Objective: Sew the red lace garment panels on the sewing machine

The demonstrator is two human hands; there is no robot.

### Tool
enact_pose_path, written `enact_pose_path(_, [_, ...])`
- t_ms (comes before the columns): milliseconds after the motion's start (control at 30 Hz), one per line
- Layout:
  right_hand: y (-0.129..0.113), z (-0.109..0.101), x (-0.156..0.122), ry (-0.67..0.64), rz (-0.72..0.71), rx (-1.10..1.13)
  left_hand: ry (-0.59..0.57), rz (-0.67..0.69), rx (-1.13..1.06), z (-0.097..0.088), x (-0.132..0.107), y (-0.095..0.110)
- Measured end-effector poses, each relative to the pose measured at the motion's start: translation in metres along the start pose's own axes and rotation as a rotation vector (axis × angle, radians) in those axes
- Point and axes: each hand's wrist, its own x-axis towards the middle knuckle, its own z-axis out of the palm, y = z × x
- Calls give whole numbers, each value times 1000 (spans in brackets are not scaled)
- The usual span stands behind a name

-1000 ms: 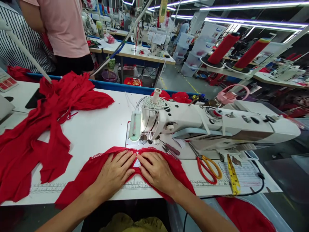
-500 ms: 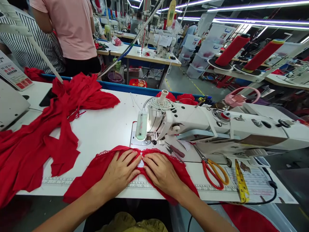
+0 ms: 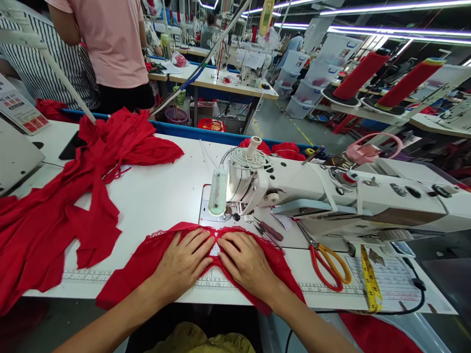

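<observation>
The smooth red fabric piece with lace-trimmed edges point(image 3: 136, 272) lies in front of you on the white surface point(image 3: 162, 189), near its front edge, spread to both sides of a narrow middle. A small pale patch shows at that middle, between your fingertips.

Your left hand point(image 3: 184, 262) rests flat on the left part of the cloth, fingers extended, palm down, not clenched. Your right hand point(image 3: 246, 262) lies the same way on the right part, its fingertips just beside those of the left.

Just beyond the cloth stands the white sewing machine point(image 3: 294, 184), its long arm reaching off to your right. Near your right hand lies a small tool with a dark red handle point(image 3: 271, 230), then metal scissors with one red and one orange handle point(image 3: 313, 251). Farther right, a yellow measuring tape point(image 3: 371, 282) lies across a printed white sheet point(image 3: 397, 284).

To your left is a loose heap of red fabric point(image 3: 95, 196). Beyond it stands a person in a pink shirt point(image 3: 106, 46).
</observation>
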Motion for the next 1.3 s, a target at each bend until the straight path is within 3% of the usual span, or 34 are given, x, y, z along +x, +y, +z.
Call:
enact_pose_path(467, [-1, -2, -1, -13, -6, 0, 28, 14, -22, -5, 4, 0])
enact_pose_path(567, [-3, -6, 2, -31, -15, 11, 64, -56, -66, -10, 15, -1])
enact_pose_path(667, [-1, -7, 6, 31, 30, -31, 96, -143, -43, -13, 28, -3])
enact_pose_path(767, [6, -4, 12, 95, 74, -120, 44, -168, -38, -11, 38, -6])
enact_pose_path(900, [13, -14, 16, 13, 70, -185, -59, -159, -106, -13, 44, -7])
enact_pose_path(967, [6, -27, 16, -10, 135, -167, -22, -171, -81, -20, 46, -7])
enact_pose_path(1033, [-12, -38, 14, 5, 195, -61, 120, -259, -102, -27, 48, -7])
enact_pose_path(1100, [-38, -41, 11, -5, 119, 119, 305, -417, -364, -32, 51, -7])
enact_pose_path(1167, [-63, -32, 9, -47, -119, 255, 412, -548, -737, -33, 51, -6])
enact_pose_path(1233, [-80, -20, 8, -64, -356, 332, 391, -594, -984, -31, 49, -6])
enact_pose_path(1300, [-83, -11, 9, -20, -392, 475, 333, -586, -1072, -29, 43, -6])
